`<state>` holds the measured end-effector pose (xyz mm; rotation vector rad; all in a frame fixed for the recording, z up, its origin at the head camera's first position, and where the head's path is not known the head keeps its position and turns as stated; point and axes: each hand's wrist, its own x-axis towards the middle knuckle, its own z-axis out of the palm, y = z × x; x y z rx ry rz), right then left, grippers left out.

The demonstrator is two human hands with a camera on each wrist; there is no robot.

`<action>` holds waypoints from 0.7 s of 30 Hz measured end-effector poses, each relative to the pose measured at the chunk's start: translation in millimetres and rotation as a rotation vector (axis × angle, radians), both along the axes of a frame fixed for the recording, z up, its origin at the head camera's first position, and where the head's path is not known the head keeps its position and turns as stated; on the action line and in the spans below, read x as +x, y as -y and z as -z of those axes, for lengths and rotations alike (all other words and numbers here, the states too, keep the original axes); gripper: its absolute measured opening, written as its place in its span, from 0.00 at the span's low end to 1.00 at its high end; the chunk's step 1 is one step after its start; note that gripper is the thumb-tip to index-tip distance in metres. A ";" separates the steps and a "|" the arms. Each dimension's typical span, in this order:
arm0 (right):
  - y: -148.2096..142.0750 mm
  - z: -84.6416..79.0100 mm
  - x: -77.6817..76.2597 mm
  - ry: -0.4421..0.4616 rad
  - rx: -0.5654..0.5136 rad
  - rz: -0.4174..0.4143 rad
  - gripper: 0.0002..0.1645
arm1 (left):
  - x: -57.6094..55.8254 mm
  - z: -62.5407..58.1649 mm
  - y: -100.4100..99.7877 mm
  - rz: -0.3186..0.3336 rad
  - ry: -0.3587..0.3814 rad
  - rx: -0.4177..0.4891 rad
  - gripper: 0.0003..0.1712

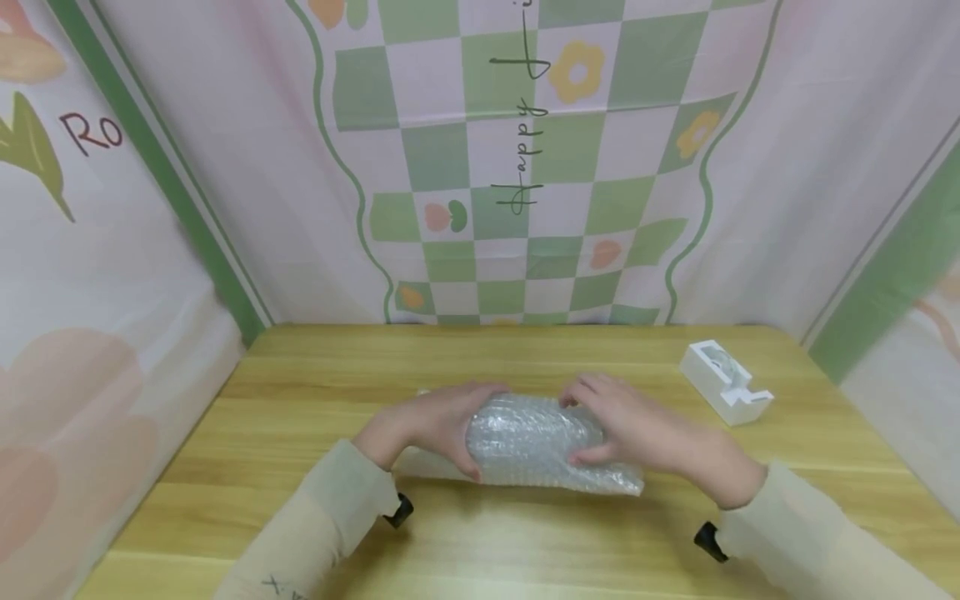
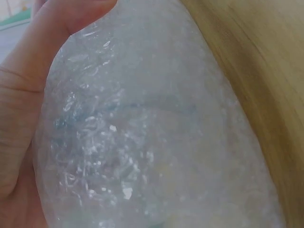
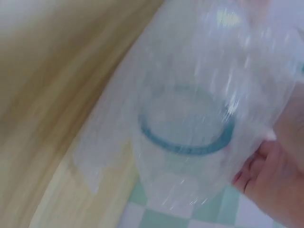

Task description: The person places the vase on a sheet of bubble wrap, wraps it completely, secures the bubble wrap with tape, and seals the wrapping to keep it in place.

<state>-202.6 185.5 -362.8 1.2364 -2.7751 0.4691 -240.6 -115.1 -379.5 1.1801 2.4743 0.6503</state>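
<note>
A bundle of clear bubble wrap [image 1: 525, 442] lies crosswise on the wooden table. My left hand [image 1: 438, 423] holds its left part, thumb on the near side and fingers over the top. At the right end, my right hand [image 1: 637, 423] grips the wrap between thumb and curled fingers. Through the bubble wrap [image 3: 185, 185] in the right wrist view shows a blue-green ring [image 3: 190, 149], like a round rim; what object it belongs to is hidden. A faint blue line [image 2: 128, 107] shows through the layers in the left wrist view.
A white tape dispenser [image 1: 716, 392] with a roll of clear tape stands at the back right of the wooden table [image 1: 300, 367]. Behind the table hangs a green-and-white checked cloth [image 1: 498, 208]. Patterned cloth also borders both sides.
</note>
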 end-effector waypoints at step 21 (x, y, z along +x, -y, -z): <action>-7.1 -3.9 13.6 0.091 -0.003 0.044 0.50 | -5.1 -0.6 0.2 -0.038 0.093 -0.004 0.71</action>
